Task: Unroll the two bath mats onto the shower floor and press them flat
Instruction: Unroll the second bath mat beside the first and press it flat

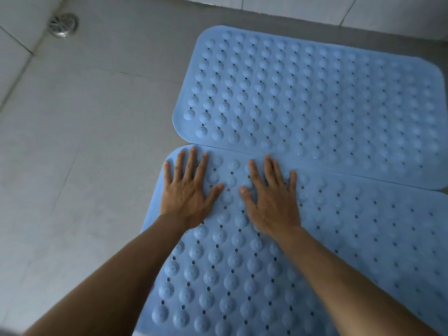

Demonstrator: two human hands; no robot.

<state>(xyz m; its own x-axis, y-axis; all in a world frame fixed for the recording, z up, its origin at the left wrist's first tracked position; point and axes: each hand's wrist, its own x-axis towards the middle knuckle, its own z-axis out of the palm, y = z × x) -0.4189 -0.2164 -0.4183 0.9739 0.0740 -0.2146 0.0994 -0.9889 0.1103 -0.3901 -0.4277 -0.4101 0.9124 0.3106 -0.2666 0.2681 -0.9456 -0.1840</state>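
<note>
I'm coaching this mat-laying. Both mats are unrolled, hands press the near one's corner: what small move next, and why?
Probably slide both palms rightward along the near mat, pressing as they go. The left hand and right hand lie flat at its far-left corner, beside the far mat; its right stretch has no hand on it.

Both hands, left [188, 190] and right [272, 197], flat, fingers spread.
</note>
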